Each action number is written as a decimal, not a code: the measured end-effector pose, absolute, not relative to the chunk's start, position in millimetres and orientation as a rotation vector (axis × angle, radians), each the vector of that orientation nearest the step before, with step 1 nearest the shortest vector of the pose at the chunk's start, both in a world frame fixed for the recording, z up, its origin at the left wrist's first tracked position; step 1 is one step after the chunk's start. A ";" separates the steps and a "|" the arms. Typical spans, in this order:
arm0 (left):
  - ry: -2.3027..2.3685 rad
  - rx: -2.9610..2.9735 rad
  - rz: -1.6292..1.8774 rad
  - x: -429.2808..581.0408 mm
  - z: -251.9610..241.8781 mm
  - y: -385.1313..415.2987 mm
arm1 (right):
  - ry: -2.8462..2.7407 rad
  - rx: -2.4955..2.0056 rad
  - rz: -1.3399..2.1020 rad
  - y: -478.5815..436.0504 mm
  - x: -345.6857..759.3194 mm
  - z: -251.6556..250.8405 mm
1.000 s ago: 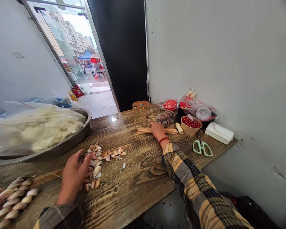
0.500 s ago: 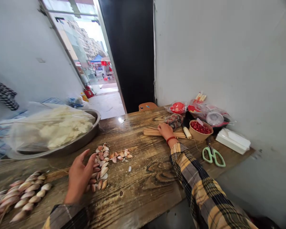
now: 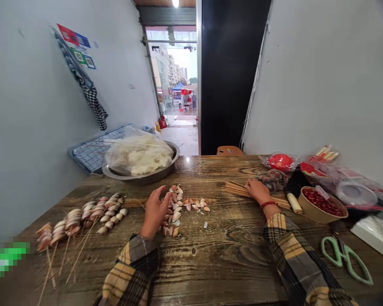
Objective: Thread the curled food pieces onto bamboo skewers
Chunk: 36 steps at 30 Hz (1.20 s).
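Note:
Beside a heap of garlic cloves [image 3: 177, 216], my left hand [image 3: 153, 210] is open, thumb and fingers apart, at the heap's left edge. A smaller group of cloves [image 3: 196, 205] lies just right of it. My right hand [image 3: 258, 191], with a red bracelet at the wrist, rests with curled fingers on a bundle of thin bamboo skewers [image 3: 238, 189]; its fingertips are partly hidden. At the left, several skewers threaded with cloves [image 3: 73, 222] lie side by side on the wooden table [image 3: 217, 263], their bare sticks pointing toward me.
A metal basin [image 3: 143, 177] with a bag of pale food stands at the back left. On the right are a paper bowl of red beads or berries [image 3: 322, 204], green-handled scissors [image 3: 346, 258], a white box [image 3: 376, 236] and a red plastic-wrapped item [image 3: 280, 162].
The head view has turned left and levelled, so the table things appear further right and more threaded skewers show. My hands stay at the cloves and at the skewer bundle.

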State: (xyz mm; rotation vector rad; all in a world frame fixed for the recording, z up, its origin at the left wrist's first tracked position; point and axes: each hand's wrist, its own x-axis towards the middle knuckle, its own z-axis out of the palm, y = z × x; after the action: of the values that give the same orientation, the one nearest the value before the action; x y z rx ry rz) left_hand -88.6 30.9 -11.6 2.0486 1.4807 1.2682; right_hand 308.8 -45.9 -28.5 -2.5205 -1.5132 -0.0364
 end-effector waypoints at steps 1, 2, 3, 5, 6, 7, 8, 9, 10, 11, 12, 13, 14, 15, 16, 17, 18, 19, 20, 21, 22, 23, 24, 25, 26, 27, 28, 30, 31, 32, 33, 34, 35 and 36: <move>1.473 2.042 1.275 -88.3 -12.1 30.1 | -1.536 -2.508 -0.071 -46.6 307.6 -30.1; 1.460 2.038 1.285 -87.9 -12.6 29.1 | -1.559 -2.494 -0.107 -47.6 306.6 -31.7; 1.444 2.033 1.296 -87.5 -13.0 28.1 | -1.577 -2.481 -0.142 -48.6 305.9 -33.2; 1.415 2.022 1.318 -86.4 -14.0 26.2 | -1.593 -2.435 -0.240 -50.3 304.4 -35.2; 1.401 2.016 1.328 -85.8 -14.5 25.3 | -1.585 -2.376 -0.329 -50.8 303.2 -35.4; 1.386 2.010 1.336 -85.1 -14.9 24.5 | -1.577 -2.290 -0.431 -51.2 301.2 -35.1; 1.370 2.003 1.346 -84.3 -15.4 23.8 | -1.574 -2.177 -0.535 -51.4 297.8 -34.3; 1.352 1.995 1.360 -83.6 -15.6 23.1 | -1.580 -2.053 -0.625 -51.6 292.8 -32.9; 1.335 1.986 1.376 -82.8 -15.7 22.4 | -1.599 -1.936 -0.687 -52.0 286.0 -31.2; 1.321 1.976 1.391 -82.0 -15.5 21.7 | -1.633 -1.842 -0.713 -52.5 277.2 -29.2; 1.311 1.968 1.403 -81.2 -15.0 20.9 | -1.677 -1.768 -0.713 -53.2 266.9 -27.2; 1.303 1.962 1.412 -80.4 -14.2 19.9 | -1.719 -1.715 -0.694 -54.1 255.1 -25.2; 1.296 1.959 1.416 -79.6 -13.1 18.7 | -1.762 -1.673 -0.664 -55.2 242.6 -23.3; 1.289 1.960 1.417 -78.8 -11.7 17.4 | -1.803 -1.634 -0.631 -56.4 229.7 -21.7; 1.281 1.963 1.415 -78.1 -10.2 16.0 | -1.823 -1.602 -0.604 -57.8 216.9 -20.3; 1.271 1.967 1.411 -77.3 -8.5 14.6 | -1.839 -1.573 -0.580 -59.3 204.6 -19.0; 1.264 1.970 1.405 -76.7 -6.8 13.1 | -1.855 -1.547 -0.556 -60.9 193.0 -18.0; 1.259 1.972 1.399 -76.0 -5.1 11.7 | -1.866 -1.531 -0.534 -62.7 182.3 -17.0; 1.254 1.972 1.392 -75.4 -3.5 10.4 | -1.869 -1.524 -0.515 -64.5 172.7 -16.2; 1.251 1.969 1.385 -74.9 -2.2 9.3 | -1.866 -1.526 -0.496 -66.3 164.0 -15.5; 1.247 1.961 1.377 -74.4 -1.1 8.3 | -1.857 -1.532 -0.477 -68.2 156.3 -14.9; 1.242 1.949 1.368 -73.8 -0.4 7.6 | -1.848 -1.539 -0.457 -69.9 149.4 -14.4; 1.235 1.932 1.358 -73.2 0.0 7.0 | -1.839 -1.545 -0.438 -71.5 143.4 -14.0; 1.224 1.910 1.349 -72.6 0.1 6.6 | -1.832 -1.546 -0.419 -72.9 138.2 -13.8; 1.209 1.881 1.343 -71.8 -0.1 6.3 | -1.828 -1.545 -0.399 -74.1 133.5 -13.7; 1.187 1.849 1.340 -70.8 -0.5 6.1 | -1.821 -1.542 -0.381 -75.0 129.4 -13.8; 1.157 1.812 1.338 -69.8 -1.1 5.9 | -1.812 -1.540 -0.365 -75.7 125.6 -14.0; 1.083 1.729 1.337 -67.8 -1.9 5.6 | -1.794 -1.541 -0.337 -76.6 118.8 -14.7; 1.047 1.694 1.332 -66.8 -2.1 5.4 | -1.789 -1.544 -0.322 -76.9 115.6 -15.2; 1.017 1.672 1.322 -66.1 -1.9 5.0 | -1.787 -1.544 -0.308 -77.2 112.5 -15.6; 0.991 1.661 1.307 -65.5 -1.4 4.6 | -1.790 -1.540 -0.294 -77.4 109.4 -16.2; 0.968 1.658 1.288 -65.2 -0.7 4.0 | -1.797 -1.531 -0.284 -77.5 106.4 -16.9; 0.945 1.656 1.263 -65.1 0.3 3.3 | -1.808 -1.520 -0.276 -77.5 103.6 -17.6; 0.921 1.649 1.234 -65.2 1.3 2.5 | -1.825 -1.510 -0.272 -77.5 101.1 -18.5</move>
State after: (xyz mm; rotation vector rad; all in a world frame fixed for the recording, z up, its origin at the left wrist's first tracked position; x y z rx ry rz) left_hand -65.2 2.5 1.3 1.6486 0.9211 1.2343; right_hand 101.1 -77.5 -18.5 -1.5102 -1.8247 -0.2723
